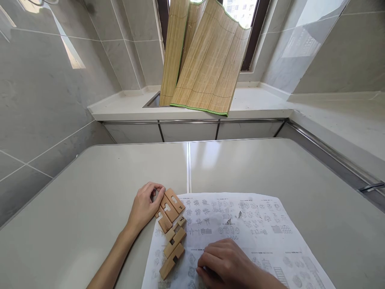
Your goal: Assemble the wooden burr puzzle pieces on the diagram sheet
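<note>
Flat wooden pieces with cutouts (172,208) lie side by side at the upper left corner of a printed paper sheet (255,224). My left hand (149,200) rests at their left end, thumb and fingers closed at the edge of one piece. Below them, several notched wooden blocks (174,245) form a slanting row on the sheet; one bears a 3. To the right of that row my right hand (224,263) lies on the sheet with its fingers curled; what they hold, if anything, is hidden.
The pale table (120,168) has a seam down its middle. Beyond it, a white ledge (258,104) runs under a window, with a bamboo mat (210,60) hanging over it. Grey tiled walls stand at both sides. Two small dark scraps (240,214) lie on the sheet.
</note>
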{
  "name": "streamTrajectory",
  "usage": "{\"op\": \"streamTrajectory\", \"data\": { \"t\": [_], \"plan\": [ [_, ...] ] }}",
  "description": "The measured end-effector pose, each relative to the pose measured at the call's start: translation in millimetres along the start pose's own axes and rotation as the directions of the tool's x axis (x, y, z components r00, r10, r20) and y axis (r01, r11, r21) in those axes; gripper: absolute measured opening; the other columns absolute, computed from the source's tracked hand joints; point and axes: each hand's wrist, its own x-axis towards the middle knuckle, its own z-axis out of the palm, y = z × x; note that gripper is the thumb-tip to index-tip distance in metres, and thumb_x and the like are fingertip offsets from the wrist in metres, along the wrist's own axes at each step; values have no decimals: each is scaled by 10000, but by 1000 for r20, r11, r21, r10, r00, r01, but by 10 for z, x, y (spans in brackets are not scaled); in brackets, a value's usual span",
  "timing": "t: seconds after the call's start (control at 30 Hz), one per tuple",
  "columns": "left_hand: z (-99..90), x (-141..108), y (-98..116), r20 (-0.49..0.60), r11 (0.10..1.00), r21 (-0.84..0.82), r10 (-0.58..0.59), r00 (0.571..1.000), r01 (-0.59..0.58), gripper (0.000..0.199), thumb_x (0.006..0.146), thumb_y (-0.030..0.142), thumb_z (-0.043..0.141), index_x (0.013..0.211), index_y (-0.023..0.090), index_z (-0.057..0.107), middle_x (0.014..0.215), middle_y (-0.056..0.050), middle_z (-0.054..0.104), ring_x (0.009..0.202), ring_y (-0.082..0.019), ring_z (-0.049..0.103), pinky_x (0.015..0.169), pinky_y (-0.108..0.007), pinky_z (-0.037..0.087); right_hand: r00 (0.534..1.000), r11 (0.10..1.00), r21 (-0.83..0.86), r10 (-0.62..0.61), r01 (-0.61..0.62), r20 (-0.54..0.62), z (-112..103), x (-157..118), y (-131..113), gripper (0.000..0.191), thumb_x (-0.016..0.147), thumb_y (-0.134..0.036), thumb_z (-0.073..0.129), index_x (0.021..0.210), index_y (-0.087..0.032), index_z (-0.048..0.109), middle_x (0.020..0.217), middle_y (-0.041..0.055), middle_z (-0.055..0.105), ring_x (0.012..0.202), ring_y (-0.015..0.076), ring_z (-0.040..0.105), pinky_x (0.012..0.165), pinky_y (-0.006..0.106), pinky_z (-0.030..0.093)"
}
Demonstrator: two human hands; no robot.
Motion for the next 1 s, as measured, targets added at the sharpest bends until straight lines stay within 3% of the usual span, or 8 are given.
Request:
{"op": "streamTrajectory", "data": {
  "t": [0.3, 0.57, 0.67, 0.8, 1.0],
  "plan": [
    [-27, -10, 35, -15, 1000, 9, 22, 1000, -22, 352, 1015, 524, 487, 938, 241, 682, 957, -58, 728, 832, -234, 633, 752, -361, 498, 1000, 1000, -5, -24, 24, 9, 39, 4, 28, 162, 893, -123, 536, 763, -207, 583, 597, -30, 658, 463, 108, 566, 495, 248, 320],
    [-20, -74, 46, -5, 995, -9, 103, 995, -103, 293, 1047, 472, 486, 1047, 246, 673, 1106, -77, 720, 1034, -267, 649, 933, -418, 520, 998, 998, 0, -62, 62, -32, 109, -10, 66, 177, 930, -148, 534, 765, -207, 560, 586, -38, 642, 445, 94, 548, 483, 240, 305],
    [-37, -125, 80, 47, 976, -12, 219, 975, -218, 253, 1032, 453, 547, 1145, 266, 675, 1267, -85, 694, 1223, -289, 605, 1060, -450, 491, 997, 998, 4, -65, 65, -43, 106, -5, 73, 183, 939, -149, 523, 770, -208, 559, 586, -42, 644, 444, 90, 547, 484, 238, 313],
    [-64, -182, 144, 196, 932, 19, 351, 915, -362, 347, 979, 451, 652, 1294, 305, 654, 1474, -83, 609, 1406, -326, 495, 1150, -489, 449, 997, 998, 17, -57, 58, -57, 89, 7, 68, 207, 949, -150, 507, 757, -207, 560, 574, -40, 631, 439, 91, 531, 472, 237, 314],
    [-47, -216, 155, 264, 903, 67, 394, 880, -425, 435, 959, 459, 668, 1373, 332, 632, 1557, -80, 545, 1460, -357, 441, 1178, -551, 427, 996, 998, 18, -56, 57, -66, 96, -3, 77, 214, 915, -103, 490, 740, -204, 559, 561, -42, 597, 435, 94, 477, 456, 243, 301]
  ]
}}
